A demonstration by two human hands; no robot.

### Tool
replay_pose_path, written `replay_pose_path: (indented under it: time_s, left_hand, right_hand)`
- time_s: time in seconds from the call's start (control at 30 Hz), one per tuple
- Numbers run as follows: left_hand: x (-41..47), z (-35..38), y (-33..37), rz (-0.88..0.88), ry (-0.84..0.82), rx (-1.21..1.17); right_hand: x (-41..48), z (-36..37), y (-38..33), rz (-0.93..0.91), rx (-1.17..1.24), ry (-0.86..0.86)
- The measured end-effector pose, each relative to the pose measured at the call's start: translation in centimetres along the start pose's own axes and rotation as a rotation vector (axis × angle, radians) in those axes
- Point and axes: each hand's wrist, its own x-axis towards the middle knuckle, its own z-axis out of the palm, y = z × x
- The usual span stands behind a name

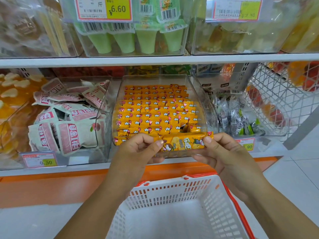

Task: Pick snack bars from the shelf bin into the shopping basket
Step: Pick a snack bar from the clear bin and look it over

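Observation:
A clear shelf bin holds several rows of orange snack bars. Just in front of its lip, one orange snack bar lies level between my hands. My left hand pinches its left end with thumb and curled fingers. My right hand pinches its right end the same way. Below my hands stands the white shopping basket with an orange rim; the part of its inside that shows holds nothing.
A bin of pink-and-white packets sits left of the bar bin, a bin of small dark-wrapped sweets right of it. Green cups fill the shelf above. An orange shelf base runs below. A wire basket stands at the right.

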Motion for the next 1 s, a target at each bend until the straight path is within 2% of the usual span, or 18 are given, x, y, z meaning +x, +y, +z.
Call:
replay_pose_path:
  time_s: [0.1, 0.23, 0.3, 0.4, 0.5, 0.63, 0.8, 0.93, 1.0]
  left_hand:
    - [0.4, 0.7, 0.0, 0.024, 0.009, 0.098]
    - [2.0, 1.3, -0.9, 0.274, 0.074, 0.559]
    - [3.3, 1.7, -1.5, 0.413, 0.062, 0.792]
    - [5.0, 2.3, -2.7, 0.447, 0.017, 1.045]
    - [5.5, 2.2, -3.7, 0.473, -0.011, 1.224]
    - [5.7, 1.4, -4.1, 0.529, -0.015, 1.266]
    - [5.6, 1.1, -3.8, 0.556, -0.01, 1.28]
    - [5.6, 0.9, -3.9, 0.563, -0.012, 1.25]
    - [5.5, 0.6, -4.0, 0.561, -0.012, 1.235]
  right_hand:
    - [-0.1, 0.1, 0.0, 0.028, 0.04, 0.02]
    - [0.1, -0.6, -0.5, -0.045, 0.012, 0.079]
    - [0.6, -1.2, -1.4, -0.138, -0.135, 0.122]
    - [2.3, -1.4, -3.5, -0.282, -0.452, 0.168]
    - [4.7, -0.7, -5.6, -0.365, -0.812, 0.07]
    - [7.5, 0.4, -7.0, -0.307, -1.352, -0.072]
    - [9.5, 1.3, -8.0, -0.316, -1.583, -0.251]
    - [10.9, 1.3, -5.4, -0.369, -1.775, -0.482]
    - [11.7, 1.3, -4.1, -0.368, -1.877, -0.515]
